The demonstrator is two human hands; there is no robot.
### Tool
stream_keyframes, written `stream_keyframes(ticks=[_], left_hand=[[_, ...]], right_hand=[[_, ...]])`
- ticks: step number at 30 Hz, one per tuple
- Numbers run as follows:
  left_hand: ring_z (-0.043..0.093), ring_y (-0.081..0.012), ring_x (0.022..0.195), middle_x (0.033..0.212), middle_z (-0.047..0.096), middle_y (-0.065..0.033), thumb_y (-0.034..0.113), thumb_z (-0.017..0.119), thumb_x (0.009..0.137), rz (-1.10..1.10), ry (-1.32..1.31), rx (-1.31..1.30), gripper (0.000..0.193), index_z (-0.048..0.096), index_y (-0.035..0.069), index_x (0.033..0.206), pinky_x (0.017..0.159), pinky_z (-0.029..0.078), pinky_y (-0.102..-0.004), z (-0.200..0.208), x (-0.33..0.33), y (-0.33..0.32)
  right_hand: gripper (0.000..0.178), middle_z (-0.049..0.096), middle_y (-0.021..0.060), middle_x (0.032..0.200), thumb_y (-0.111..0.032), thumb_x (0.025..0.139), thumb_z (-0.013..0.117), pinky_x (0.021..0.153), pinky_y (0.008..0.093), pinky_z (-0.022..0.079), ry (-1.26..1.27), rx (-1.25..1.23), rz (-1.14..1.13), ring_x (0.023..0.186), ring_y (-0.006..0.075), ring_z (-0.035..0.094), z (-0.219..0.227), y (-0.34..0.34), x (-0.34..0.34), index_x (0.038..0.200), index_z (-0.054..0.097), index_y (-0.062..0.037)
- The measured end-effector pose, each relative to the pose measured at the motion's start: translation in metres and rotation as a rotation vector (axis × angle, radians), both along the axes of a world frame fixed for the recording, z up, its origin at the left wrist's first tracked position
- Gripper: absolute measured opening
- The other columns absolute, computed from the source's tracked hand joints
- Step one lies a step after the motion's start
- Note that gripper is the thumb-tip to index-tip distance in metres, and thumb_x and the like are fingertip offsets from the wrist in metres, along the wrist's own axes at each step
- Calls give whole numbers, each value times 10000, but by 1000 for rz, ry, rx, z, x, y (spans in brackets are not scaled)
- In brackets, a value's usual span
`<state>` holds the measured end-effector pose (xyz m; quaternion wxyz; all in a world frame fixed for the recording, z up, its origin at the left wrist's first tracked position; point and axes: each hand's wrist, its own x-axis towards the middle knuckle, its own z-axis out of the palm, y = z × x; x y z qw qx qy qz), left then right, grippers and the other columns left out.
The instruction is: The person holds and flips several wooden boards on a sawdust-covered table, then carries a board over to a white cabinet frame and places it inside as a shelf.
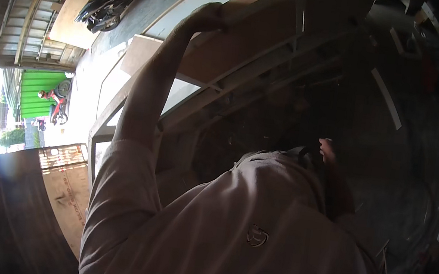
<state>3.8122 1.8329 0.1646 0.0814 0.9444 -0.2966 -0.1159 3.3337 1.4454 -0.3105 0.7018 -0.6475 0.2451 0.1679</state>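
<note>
My left arm reaches up and forward, and my left hand (pixel 208 18) is closed over the upper edge of a large brown wooden panel (pixel 253 40). The panel stands tilted, part of a long frame of wooden strips with white areas behind it. Low at my right side, close to my waist, is my right hand (pixel 327 151). Its fingers look curled, and deep shadow hides whatever may be in them. My light-coloured shirt (pixel 261 202) fills the lower middle of the view.
A black motorcycle (pixel 115 1) stands beyond the panel at the upper left. Farther out in daylight are a red motorbike (pixel 59 106) and a green wall (pixel 36 87). Wooden boards (pixel 65 189) lean at the left. A pale strip (pixel 387 100) lies in the dark area at right.
</note>
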Motion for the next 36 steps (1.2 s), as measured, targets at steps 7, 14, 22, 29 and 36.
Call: stream_keyframes(ticks=[7,14,22,29,36], left_hand=[[669,-321,1005,1057,706,-164,304,758,598,145,-96,7,509,712,90,1058,885,525,-409,-19,-19,35],[670,-295,1025,1060,707,-135,218,718,589,322,-70,-82,485,714,84,1054,899,528,-383,11,-49,5],[682,-287,1001,1046,711,-135,174,685,593,359,-158,-168,438,728,94,1022,884,534,-375,2,-50,12],[684,-298,971,1032,707,-149,193,695,576,324,-87,-69,402,737,82,960,844,538,-387,5,-48,1],[644,-306,1056,1127,675,-130,271,784,538,328,-15,-3,606,685,124,1117,895,531,-423,-10,-15,20]], right_hand=[[277,671,169,1011,-238,902,602,796,436,530,95,-1191,458,955,295,658,23,-77,-183,1048,661,-11],[264,671,162,976,-234,903,601,761,424,533,302,-969,360,915,283,661,92,-113,-197,1032,663,-11],[251,670,153,937,-230,905,600,721,410,535,292,-920,354,869,270,664,128,-138,-171,1013,664,-12],[241,670,145,902,-226,907,599,686,398,538,318,-862,318,829,258,667,121,-153,-188,997,665,-13],[231,670,138,868,-222,909,597,651,385,540,303,-790,263,790,247,670,103,-164,-198,981,667,-13]])
